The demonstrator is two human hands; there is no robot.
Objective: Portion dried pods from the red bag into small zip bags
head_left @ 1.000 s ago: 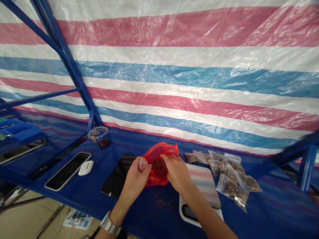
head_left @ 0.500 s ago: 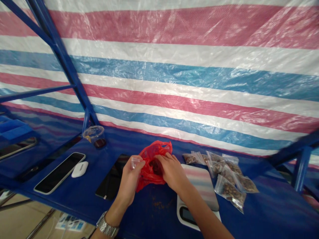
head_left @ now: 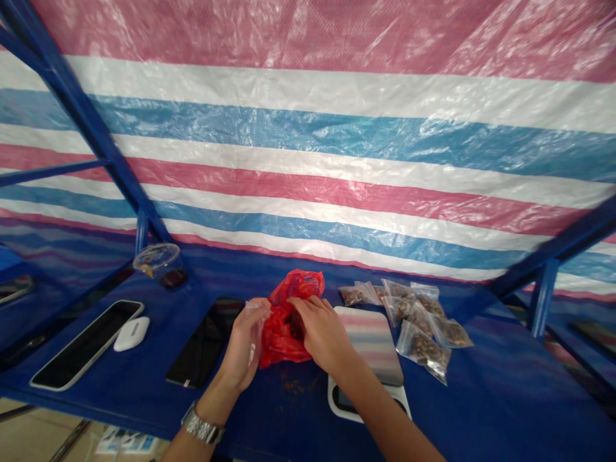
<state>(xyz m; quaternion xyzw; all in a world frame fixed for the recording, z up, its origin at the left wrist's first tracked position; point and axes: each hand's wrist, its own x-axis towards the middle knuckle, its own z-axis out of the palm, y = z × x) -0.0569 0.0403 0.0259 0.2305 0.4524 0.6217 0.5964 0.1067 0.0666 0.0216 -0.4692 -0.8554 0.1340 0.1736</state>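
A red plastic bag (head_left: 283, 343) stands open on the blue table, with dark brown contents showing in its mouth. My right hand (head_left: 322, 333) reaches into the bag; its fingertips are hidden there, so whether they hold anything does not show. Left of the bag, my left hand (head_left: 248, 343), with a metal watch on the wrist, is closed on a small clear plastic bag (head_left: 255, 330). Beneath my right forearm lies a kitchen scale (head_left: 373, 340) with a shiny plate. Several zip bags (head_left: 423, 346) with brown pieces inside are heaped to its right.
Two phones lie to the left, a black one (head_left: 206, 346) and a light-edged one (head_left: 86, 346), with a white earbud case (head_left: 131, 333) between them. A clear plastic cup (head_left: 161, 263) with dark liquid stands behind. Blue metal bars (head_left: 96, 122) and a striped sheet (head_left: 337, 147) rise at the back.
The view has shifted, moving the table items leftward in the picture. My left hand has turned, and more of the clear bag shows. My right hand stays in the red bag.
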